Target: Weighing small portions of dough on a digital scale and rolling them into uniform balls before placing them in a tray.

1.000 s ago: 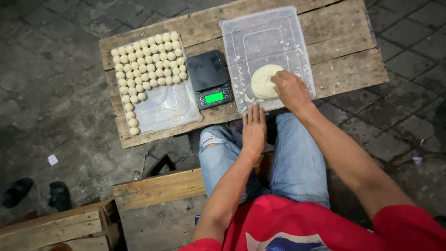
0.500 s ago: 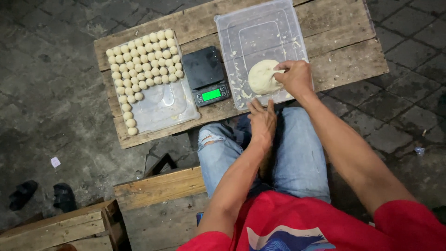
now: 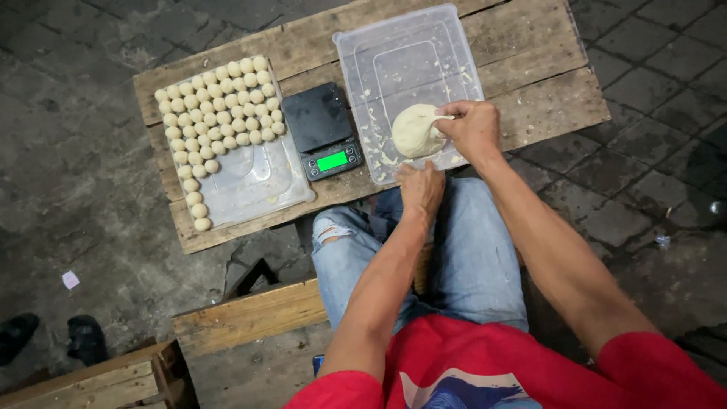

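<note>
Head cam looked straight down. My right hand was closed on the edge of the dough lump, fingers pinched narrow on a bit of it and pulling it up and sideways, prob. to tear a piece off. The lump sat in the near part of the clear plastic tub, near the wall closest to me, so it was in easy reach w/o leaning. My left hand lay flat on the near edge of the wooden table, just below the tub, fingers loosely together & holding nothing; looked like bracing.

Small black scale stood between the tub and a clear flat tray, its green display lit on the side facing me, readable from the seat. On the tray, dough balls were packed in tight rows across the far part & down the left edge, touching each other; near-right part of tray was bare. No pkgs or labels seen on the table. A white scrap lay on the paving, lower left.
</note>
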